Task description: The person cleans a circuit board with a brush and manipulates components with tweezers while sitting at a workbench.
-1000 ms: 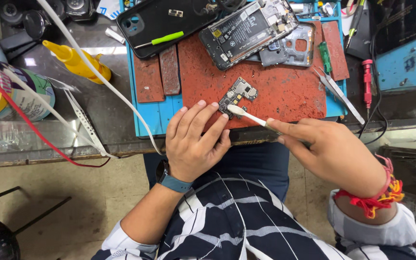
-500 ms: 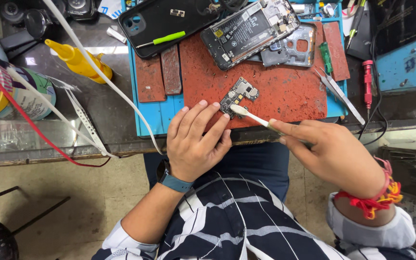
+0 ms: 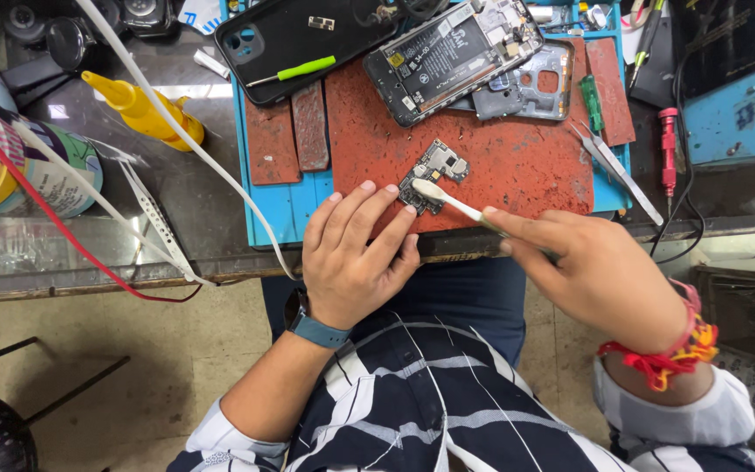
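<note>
A yellow squeeze bottle point(image 3: 143, 109) lies on the dark worktop point(image 3: 194, 210), and a red screwdriver point(image 3: 668, 149) lies beside metal tweezers point(image 3: 618, 170).

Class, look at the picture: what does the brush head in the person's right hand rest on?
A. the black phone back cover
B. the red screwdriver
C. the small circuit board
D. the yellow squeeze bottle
C: the right hand holds a white brush whose head lies on the circuit board on the red mat, with the left hand's fingertips at the board's edge.
</note>
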